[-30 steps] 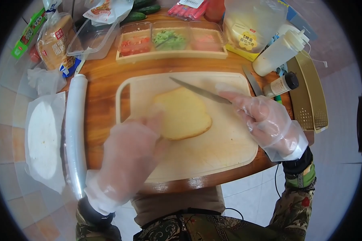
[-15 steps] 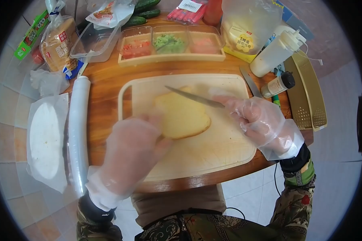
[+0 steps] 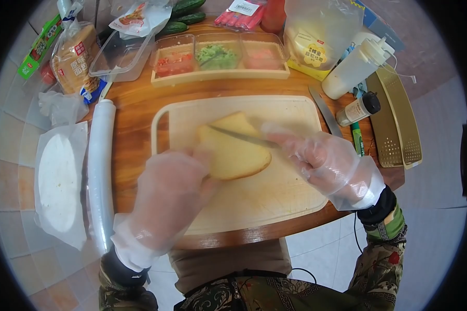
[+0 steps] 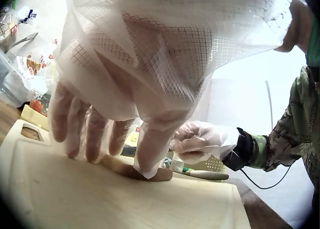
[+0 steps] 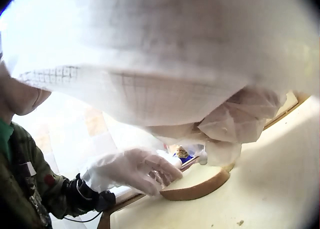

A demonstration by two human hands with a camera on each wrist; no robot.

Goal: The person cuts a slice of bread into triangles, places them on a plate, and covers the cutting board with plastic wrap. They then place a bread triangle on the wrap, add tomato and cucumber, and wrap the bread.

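One slice of bread (image 3: 236, 155) lies on the pale cutting board (image 3: 296, 192). My gloved right hand (image 3: 329, 165) grips a knife (image 3: 244, 137), whose blade stretches leftward over the upper part of the slice. The handle is hidden inside that hand. At the slice's left side my gloved left hand (image 3: 168, 186) rests, its fingertips right at the bread's edge. In the left wrist view its fingers (image 4: 152, 146) point down, fairly straight, beside the crust. The right wrist view shows the slice (image 5: 197, 186) with the left hand (image 5: 135, 171) beside it.
Behind the board stands a tray (image 3: 220, 76) of chopped red, green and pink food. To the right are another knife (image 3: 325, 111), a squeeze bottle (image 3: 355, 70), a seasoning jar (image 3: 357, 110) and a beige basket (image 3: 399, 129). At left lie a plastic-wrap roll (image 3: 101, 171) and bagged bread (image 3: 77, 59).
My right hand has moved left and slightly down, carrying the knife blade farther over the slice. My left hand has stayed at the slice's left edge.
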